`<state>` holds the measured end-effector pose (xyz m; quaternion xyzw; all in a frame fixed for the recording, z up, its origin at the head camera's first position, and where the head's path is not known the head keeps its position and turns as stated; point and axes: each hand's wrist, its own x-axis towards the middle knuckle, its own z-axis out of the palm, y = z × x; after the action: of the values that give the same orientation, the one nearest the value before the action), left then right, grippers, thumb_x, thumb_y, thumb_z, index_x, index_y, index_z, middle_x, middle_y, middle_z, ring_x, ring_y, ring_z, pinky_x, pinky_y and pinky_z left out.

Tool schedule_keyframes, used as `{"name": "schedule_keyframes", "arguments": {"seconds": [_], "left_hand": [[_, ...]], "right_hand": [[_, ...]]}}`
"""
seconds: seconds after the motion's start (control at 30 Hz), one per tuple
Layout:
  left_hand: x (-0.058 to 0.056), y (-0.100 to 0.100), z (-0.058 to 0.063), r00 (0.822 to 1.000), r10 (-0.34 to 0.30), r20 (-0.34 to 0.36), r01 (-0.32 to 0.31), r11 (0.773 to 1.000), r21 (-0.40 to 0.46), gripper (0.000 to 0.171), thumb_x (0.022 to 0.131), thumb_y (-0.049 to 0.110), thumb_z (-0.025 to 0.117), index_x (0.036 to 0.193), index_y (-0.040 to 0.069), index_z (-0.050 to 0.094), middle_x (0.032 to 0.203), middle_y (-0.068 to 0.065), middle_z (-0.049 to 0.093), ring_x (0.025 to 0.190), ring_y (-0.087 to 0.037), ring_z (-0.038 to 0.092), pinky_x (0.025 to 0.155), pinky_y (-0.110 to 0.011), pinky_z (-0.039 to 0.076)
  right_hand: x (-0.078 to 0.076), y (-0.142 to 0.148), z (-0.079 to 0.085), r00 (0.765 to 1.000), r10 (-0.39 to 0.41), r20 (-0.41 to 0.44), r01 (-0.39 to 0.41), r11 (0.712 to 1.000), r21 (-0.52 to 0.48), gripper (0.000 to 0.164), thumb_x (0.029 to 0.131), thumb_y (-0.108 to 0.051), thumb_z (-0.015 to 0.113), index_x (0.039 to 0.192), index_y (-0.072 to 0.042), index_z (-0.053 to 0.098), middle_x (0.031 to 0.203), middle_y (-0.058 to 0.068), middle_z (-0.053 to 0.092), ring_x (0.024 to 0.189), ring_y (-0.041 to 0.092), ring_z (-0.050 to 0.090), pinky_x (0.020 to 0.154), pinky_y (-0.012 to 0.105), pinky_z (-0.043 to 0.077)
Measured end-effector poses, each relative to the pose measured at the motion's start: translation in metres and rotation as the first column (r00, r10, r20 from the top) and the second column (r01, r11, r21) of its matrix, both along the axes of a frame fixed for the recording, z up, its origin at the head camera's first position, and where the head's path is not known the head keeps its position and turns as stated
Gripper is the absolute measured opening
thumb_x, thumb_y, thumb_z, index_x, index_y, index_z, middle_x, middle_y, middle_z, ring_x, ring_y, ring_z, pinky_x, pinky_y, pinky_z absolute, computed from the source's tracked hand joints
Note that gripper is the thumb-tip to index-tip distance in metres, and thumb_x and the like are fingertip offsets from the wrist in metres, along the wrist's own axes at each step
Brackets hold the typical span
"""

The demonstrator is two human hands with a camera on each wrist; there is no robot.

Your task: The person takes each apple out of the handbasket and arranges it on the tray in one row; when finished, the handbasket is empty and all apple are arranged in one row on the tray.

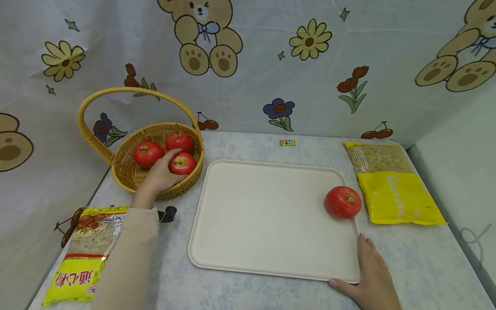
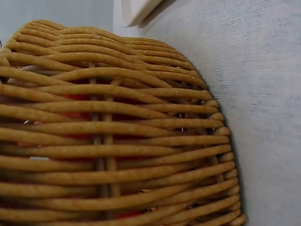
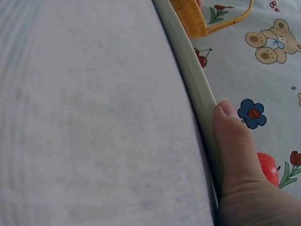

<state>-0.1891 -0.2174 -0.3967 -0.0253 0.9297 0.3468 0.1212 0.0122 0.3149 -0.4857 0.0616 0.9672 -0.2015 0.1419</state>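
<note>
Inside the yellow wicker basket (image 1: 167,194) at the left, my left hand (image 1: 162,173) grips a red apple (image 1: 184,163), fingers over its far side and thumb at its near side. Two more red apples, one at the left (image 1: 148,154) and one at the back (image 1: 179,141), lie beside it. The left wrist view shows the basket's woven wall (image 2: 113,127), which hides that hand. My right hand (image 1: 373,275) touches the near right corner of a cream tray (image 1: 271,219), thumb along the front edge and straight fingers at the right side. Another apple (image 1: 342,202) sits on the tray's right edge.
A yellow pasta bag (image 1: 399,196) lies right of the tray. Another pasta bag (image 1: 87,254) lies at the left, partly under my left sleeve (image 1: 129,258). Behind the tray is a small yellow packet (image 1: 287,142). The basket's tall handle (image 1: 133,89) arches above it.
</note>
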Motion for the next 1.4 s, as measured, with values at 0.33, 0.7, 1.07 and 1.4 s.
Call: {"name": "schedule_keyframes", "arguments": {"seconds": [0.33, 0.7, 1.07, 1.4], "left_hand": [[-0.001, -0.003, -0.006, 0.999, 0.041, -0.026, -0.04, 0.998, 0.053, 0.084, 0.084, 0.026, 0.077, 0.152, 0.02, 0.028, 0.146, -0.023, 0.041, 0.131, -0.045, 0.042, 0.106, -0.066, 0.038], [0.019, 0.01, 0.009, 0.948, 0.252, -0.193, -0.234, 0.966, 0.111, 0.096, 0.078, 0.045, 0.081, 0.152, 0.02, 0.027, 0.149, -0.02, 0.04, 0.132, -0.044, 0.041, 0.1, -0.067, 0.044], [0.058, 0.088, 0.063, 0.931, 0.143, -0.336, -0.1, 0.985, 0.142, 0.085, 0.074, 0.04, 0.084, 0.146, 0.034, 0.039, 0.135, -0.014, 0.046, 0.121, -0.034, 0.05, 0.089, -0.058, 0.054], [0.057, 0.192, 0.037, 0.952, -0.151, -0.266, 0.191, 0.973, 0.13, 0.08, 0.07, 0.038, 0.086, 0.14, 0.037, 0.046, 0.12, -0.006, 0.052, 0.103, -0.023, 0.06, 0.081, -0.042, 0.057]], "right_hand": [[-0.001, -0.001, 0.001, 1.0, -0.007, 0.031, 0.007, 1.0, 0.01, 0.153, 0.059, -0.08, 0.074, 0.155, 0.0, -0.015, 0.158, 0.038, 0.005, 0.141, 0.055, 0.013, 0.106, 0.077, 0.015], [0.0, 0.0, 0.002, 1.0, -0.001, 0.0, 0.001, 1.0, 0.007, 0.154, 0.058, -0.081, 0.074, 0.155, 0.002, -0.013, 0.157, 0.039, 0.009, 0.141, 0.055, 0.014, 0.106, 0.077, 0.016], [0.002, 0.002, 0.001, 1.0, 0.001, -0.024, -0.001, 1.0, 0.0, 0.154, 0.058, -0.081, 0.074, 0.155, 0.002, -0.012, 0.157, 0.039, 0.01, 0.141, 0.055, 0.014, 0.107, 0.076, 0.016], [0.001, 0.002, 0.0, 1.0, -0.002, -0.008, 0.002, 1.0, -0.002, 0.154, 0.058, -0.081, 0.074, 0.155, 0.002, -0.012, 0.157, 0.039, 0.009, 0.141, 0.054, 0.013, 0.107, 0.076, 0.016]]}}
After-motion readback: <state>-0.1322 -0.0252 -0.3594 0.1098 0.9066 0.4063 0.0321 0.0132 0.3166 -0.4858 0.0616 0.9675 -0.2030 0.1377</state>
